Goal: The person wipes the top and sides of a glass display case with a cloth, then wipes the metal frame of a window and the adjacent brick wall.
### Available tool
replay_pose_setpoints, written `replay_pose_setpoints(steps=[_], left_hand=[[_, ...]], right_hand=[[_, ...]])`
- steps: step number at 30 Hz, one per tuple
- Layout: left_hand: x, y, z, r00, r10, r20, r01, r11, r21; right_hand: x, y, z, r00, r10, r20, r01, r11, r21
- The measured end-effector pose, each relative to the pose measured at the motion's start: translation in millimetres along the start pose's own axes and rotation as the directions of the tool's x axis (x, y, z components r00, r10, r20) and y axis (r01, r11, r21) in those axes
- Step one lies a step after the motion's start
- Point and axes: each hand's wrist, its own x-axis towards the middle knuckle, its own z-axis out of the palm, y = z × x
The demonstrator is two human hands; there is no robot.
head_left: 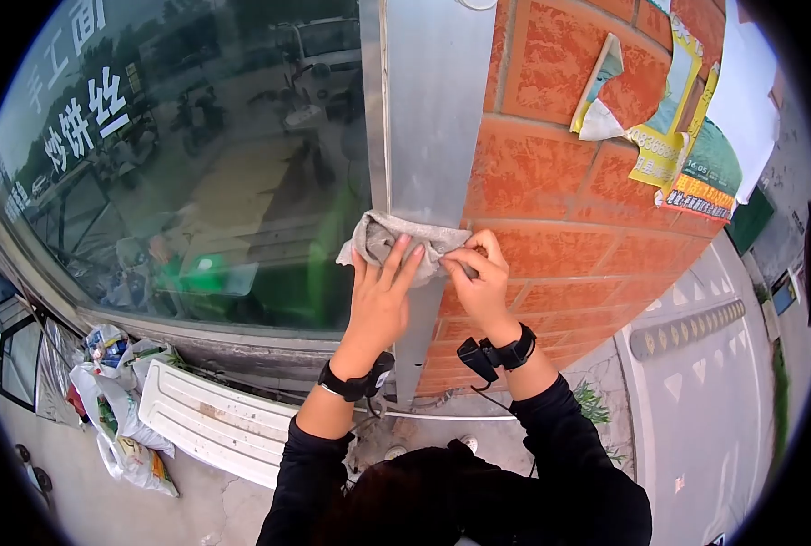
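A crumpled grey cloth (382, 238) lies against the metal post (434, 118) at the window's edge. My left hand (382, 296) presses on the cloth with its fingers spread and pointing up. On the right, my right hand (483, 282) pinches the cloth's right edge between thumb and fingers, beside the brick wall. Both wrists wear black straps with small devices. Dark reflections fill the window glass (241, 182) to the left of the post.
Torn posters (678, 118) hang on the red brick wall (537, 182). Below the window stand a white slatted bench (214, 423) and several filled bags (119, 428). Pavement (705, 409) runs along the right.
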Motion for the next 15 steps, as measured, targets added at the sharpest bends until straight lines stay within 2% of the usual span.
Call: replay_pose_setpoints(steps=[2, 4, 6, 7, 9, 10, 12, 15], left_hand=[[16, 0, -11, 0.998, 0.024, -0.061, -0.023, 0.999, 0.022], [16, 0, -8, 0.998, 0.012, -0.057, -0.013, 1.0, -0.009], [7, -2, -1, 0.999, -0.002, -0.053, 0.0, 0.999, -0.038], [-4, -2, 9, 0.999, -0.027, -0.021, 0.026, 0.999, -0.044], [-33, -3, 26, 0.998, -0.058, 0.035, 0.06, 0.996, -0.063], [-52, -4, 38, 0.998, -0.06, 0.031, 0.062, 0.996, -0.063], [-89, -9, 65, 0.993, -0.077, 0.09, 0.079, 0.997, -0.02], [-119, -15, 83, 0.983, -0.083, 0.163, 0.086, 0.996, -0.011]], right_hand=[[22, -10, -1, 0.993, 0.019, -0.12, -0.011, 0.998, 0.07], [26, -12, 0, 0.994, 0.027, -0.109, -0.02, 0.998, 0.064], [15, -9, 5, 0.981, 0.176, -0.084, -0.159, 0.972, 0.176], [5, -5, 6, 0.981, 0.174, -0.082, -0.157, 0.972, 0.175], [-26, 7, 8, 0.969, 0.243, 0.039, -0.246, 0.957, 0.151], [-48, 18, 11, 0.97, 0.24, 0.041, -0.243, 0.958, 0.151], [-93, 44, 20, 0.929, 0.333, 0.164, -0.359, 0.917, 0.174], [-121, 57, 22, 0.91, 0.339, 0.24, -0.372, 0.922, 0.109]])
